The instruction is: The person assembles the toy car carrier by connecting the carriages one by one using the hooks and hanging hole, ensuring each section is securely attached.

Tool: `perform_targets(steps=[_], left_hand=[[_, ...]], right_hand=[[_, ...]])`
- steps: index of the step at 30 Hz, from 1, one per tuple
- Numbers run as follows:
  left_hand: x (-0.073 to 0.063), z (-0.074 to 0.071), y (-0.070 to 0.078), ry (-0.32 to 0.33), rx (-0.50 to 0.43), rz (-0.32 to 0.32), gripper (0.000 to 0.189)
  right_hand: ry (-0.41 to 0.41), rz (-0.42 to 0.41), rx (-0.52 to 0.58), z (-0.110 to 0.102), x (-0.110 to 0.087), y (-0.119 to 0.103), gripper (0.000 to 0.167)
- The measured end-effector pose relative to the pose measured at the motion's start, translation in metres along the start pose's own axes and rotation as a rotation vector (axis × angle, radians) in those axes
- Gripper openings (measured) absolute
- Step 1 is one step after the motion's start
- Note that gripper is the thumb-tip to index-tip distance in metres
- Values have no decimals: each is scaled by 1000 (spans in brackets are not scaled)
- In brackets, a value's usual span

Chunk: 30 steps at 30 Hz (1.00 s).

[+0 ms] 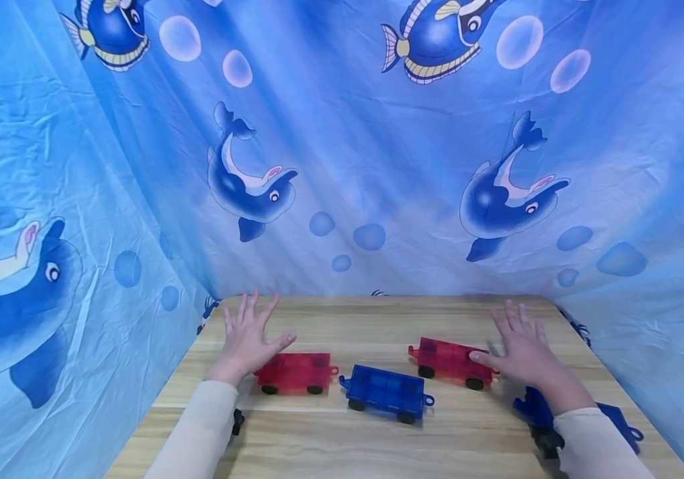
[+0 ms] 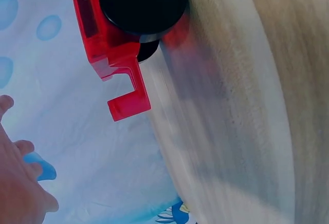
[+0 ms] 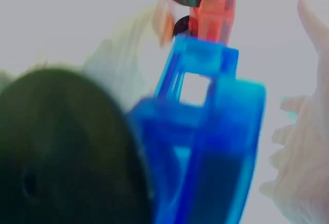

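My left hand (image 1: 247,344) is held with fingers spread beside the left red toy train car (image 1: 300,374), holding nothing. In the left wrist view that car shows a red hook (image 2: 129,107) and a round black wheel (image 2: 144,3). A blue toy train car (image 1: 385,391) stands in the middle of the table. At the right, my right hand (image 1: 524,356) has its fingers spread too, its thumb overlapping the end of a second red car (image 1: 446,359); whether it touches, I cannot tell. Partly hidden under the right forearm is another blue car (image 1: 616,426).
All of this stands on a wood-grain table (image 1: 330,446). A blue cloth (image 1: 342,166) printed with dolphins and fish hangs behind and at both sides. By the left sleeve a small black part (image 1: 237,422) shows; the sleeve covers the rest.
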State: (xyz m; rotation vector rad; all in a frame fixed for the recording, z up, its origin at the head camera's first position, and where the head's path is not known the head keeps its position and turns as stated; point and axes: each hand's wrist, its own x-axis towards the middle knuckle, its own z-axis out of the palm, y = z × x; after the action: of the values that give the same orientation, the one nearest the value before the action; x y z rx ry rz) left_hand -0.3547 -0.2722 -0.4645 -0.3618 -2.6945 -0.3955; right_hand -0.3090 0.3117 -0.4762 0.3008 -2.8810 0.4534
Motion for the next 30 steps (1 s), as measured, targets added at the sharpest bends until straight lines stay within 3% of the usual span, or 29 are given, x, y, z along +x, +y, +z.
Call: perform_targets(steps=[9,15,30], left_hand=[[-9,-1,1,8,-83,10,100],[-16,1,5,-26,-112,10,98],[-31,10,29,-103,-189,57,99]], right_hand=[[9,-33,41,0,4,-16,126],[34,-75,61,5,6,-29,120],[55,-109,97,26,10,-55,113]])
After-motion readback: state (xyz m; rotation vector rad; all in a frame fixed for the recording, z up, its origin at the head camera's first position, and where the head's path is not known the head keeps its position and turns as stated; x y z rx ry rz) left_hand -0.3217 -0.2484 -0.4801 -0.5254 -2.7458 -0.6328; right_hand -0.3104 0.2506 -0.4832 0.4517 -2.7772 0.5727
